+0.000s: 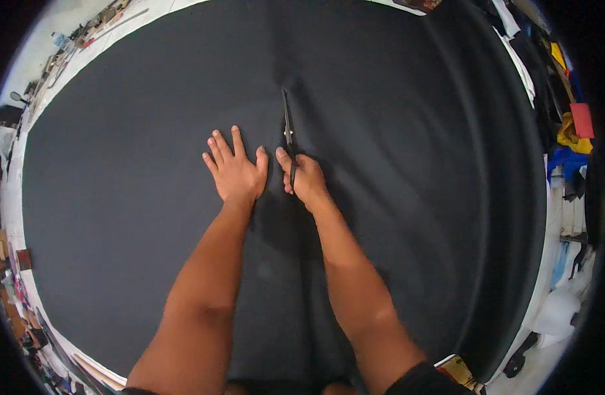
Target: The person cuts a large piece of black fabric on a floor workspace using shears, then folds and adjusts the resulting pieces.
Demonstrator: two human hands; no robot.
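A large sheet of black material (131,164) lies spread beneath both hands, with soft folds running along its right part. My left hand (238,168) rests flat on it, fingers spread and holding nothing. Just to its right, my right hand (306,178) is closed around the handles of a pair of scissors (288,125). The blades point away from me and look closed or nearly so. A faint crease runs near the scissors' tip and down toward me; whether it is a cut I cannot tell.
Pale floor (59,85) borders the sheet. Along the left lie mixed tools and a clear plastic bottle (62,41). At the right edge are piled items, among them a red piece (581,120) and a white rounded object (556,313). A small brown block (24,259) sits on the left edge.
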